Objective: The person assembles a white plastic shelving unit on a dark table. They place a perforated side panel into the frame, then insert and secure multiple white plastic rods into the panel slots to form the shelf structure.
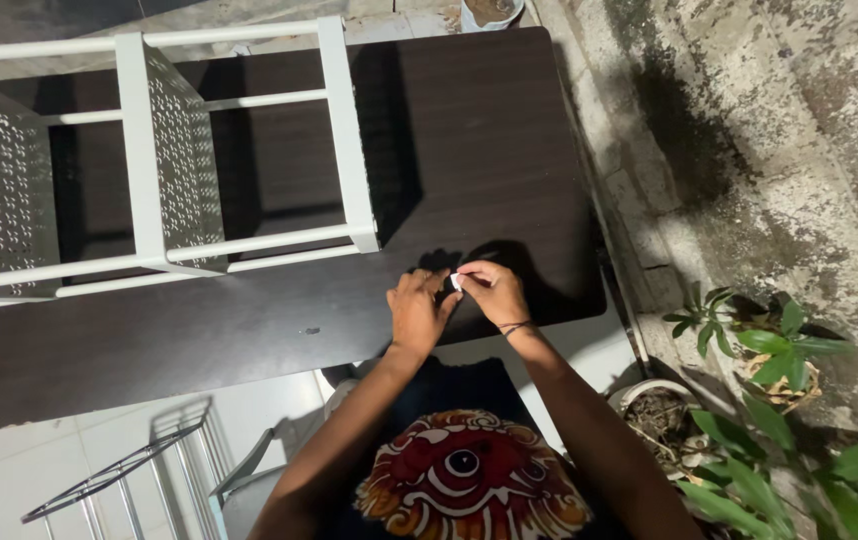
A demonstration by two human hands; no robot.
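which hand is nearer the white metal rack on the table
Left. The left hand lies just below and right of the white rack's corner leg. The right hand, pinching a small white piece, sits farther right, beyond the left hand.
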